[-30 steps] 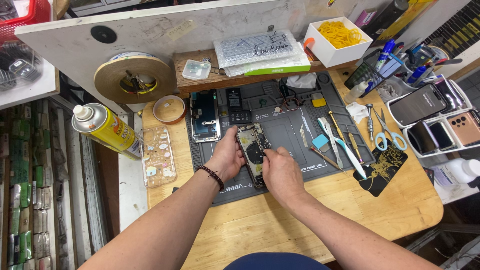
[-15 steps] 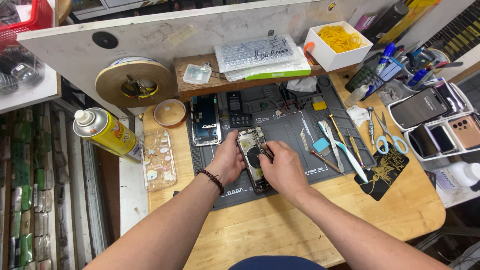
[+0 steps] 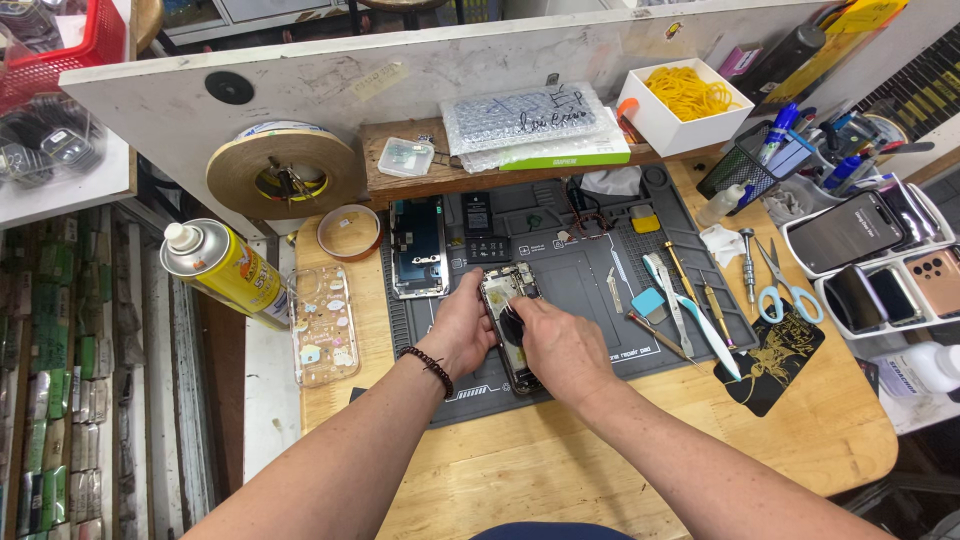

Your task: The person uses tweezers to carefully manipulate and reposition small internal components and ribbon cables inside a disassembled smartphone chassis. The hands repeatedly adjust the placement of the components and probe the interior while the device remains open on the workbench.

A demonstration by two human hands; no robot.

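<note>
while both hands work near the middle of the frame, the opened phone lies flat on the grey ribbed repair mat, its long axis running almost straight up and down the picture, top end tilted slightly toward the upper left. its back is off, showing small metallic parts and a dark round coil. the left hand curls along the phone's left edge, fingers bent and pinching the frame near its upper end; a dark beaded bracelet sits on that wrist. the right hand covers the lower right part of the phone, fingertips pressed down on the dark coil; whether it grips anything small cannot be told. just left of the phone, a separate glossy black screen panel lies upright on the mat. right of centre lie slim metal tools and a pale blue plastic spudger. a clear patterned phone case rests on the wooden bench at left, beside a yellow spray can.
</note>
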